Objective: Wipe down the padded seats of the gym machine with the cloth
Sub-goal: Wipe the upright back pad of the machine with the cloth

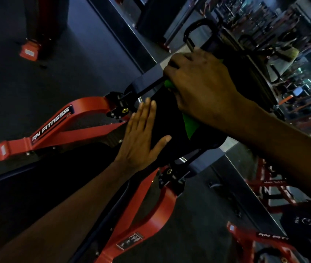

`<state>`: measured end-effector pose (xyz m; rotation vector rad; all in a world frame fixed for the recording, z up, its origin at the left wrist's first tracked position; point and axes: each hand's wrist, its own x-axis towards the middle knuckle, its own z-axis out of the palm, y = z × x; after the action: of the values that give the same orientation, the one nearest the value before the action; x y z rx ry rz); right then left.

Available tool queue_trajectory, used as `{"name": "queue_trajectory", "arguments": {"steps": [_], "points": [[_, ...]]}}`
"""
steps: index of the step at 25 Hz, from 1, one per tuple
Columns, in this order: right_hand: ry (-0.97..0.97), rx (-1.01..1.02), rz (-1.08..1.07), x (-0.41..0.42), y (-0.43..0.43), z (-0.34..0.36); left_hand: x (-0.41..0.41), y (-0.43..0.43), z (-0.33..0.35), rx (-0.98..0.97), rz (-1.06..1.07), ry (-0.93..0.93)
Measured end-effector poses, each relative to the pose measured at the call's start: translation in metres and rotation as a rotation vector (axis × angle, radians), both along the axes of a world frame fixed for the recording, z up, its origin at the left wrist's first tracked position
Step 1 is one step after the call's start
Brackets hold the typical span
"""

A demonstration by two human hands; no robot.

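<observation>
Wiping step in hand: right hand (pixel 202 88) grips the green cloth (pixel 190 127) in curled fingers atop the padded seat (pixel 165 118), left hand (pixel 138 141) lies flat beside, fingers straight; next move, as judged: draw cloth across the remaining pad.

The seat pad (pixel 165 120) is black and smooth, dim in this light. It sits near the middle of the view and slants from about seven o'clock up toward one o'clock. The cloth (pixel 190 126) is bright green and bunched on the upper part of the pad, mostly hidden under the right hand (pixel 204 88) that grips it. One flap shows at the hand's six o'clock side and a small tip pokes out at its nine o'clock.
</observation>
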<state>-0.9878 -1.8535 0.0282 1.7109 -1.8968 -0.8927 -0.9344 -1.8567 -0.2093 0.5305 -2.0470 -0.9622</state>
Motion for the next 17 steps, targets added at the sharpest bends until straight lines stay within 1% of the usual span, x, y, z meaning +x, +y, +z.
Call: {"name": "queue_trajectory", "arguments": {"steps": [2,5,7,9,12,15,17], "points": [[-0.023,-0.046,0.019,-0.002,0.006,0.008,0.0,-0.002,-0.006,-0.006,-0.004,-0.013],[-0.03,-0.143,-0.039,-0.002,-0.003,0.015,0.005,-0.005,-0.007,-0.041,0.001,-0.021],[0.001,-0.108,-0.074,0.004,-0.012,0.005,0.004,-0.005,-0.006,-0.048,0.002,-0.032],[0.01,-0.071,-0.057,0.006,-0.014,-0.001,0.004,-0.005,-0.005,-0.039,-0.005,-0.042],[-0.029,-0.153,-0.008,-0.011,-0.01,0.017,0.009,-0.007,-0.001,-0.049,0.011,-0.058],[-0.039,-0.256,0.016,-0.024,-0.001,0.027,0.012,-0.005,0.016,-0.071,-0.003,-0.007],[-0.037,-0.256,-0.003,-0.021,-0.005,0.022,0.009,-0.005,0.035,-0.071,-0.024,0.038]]}}
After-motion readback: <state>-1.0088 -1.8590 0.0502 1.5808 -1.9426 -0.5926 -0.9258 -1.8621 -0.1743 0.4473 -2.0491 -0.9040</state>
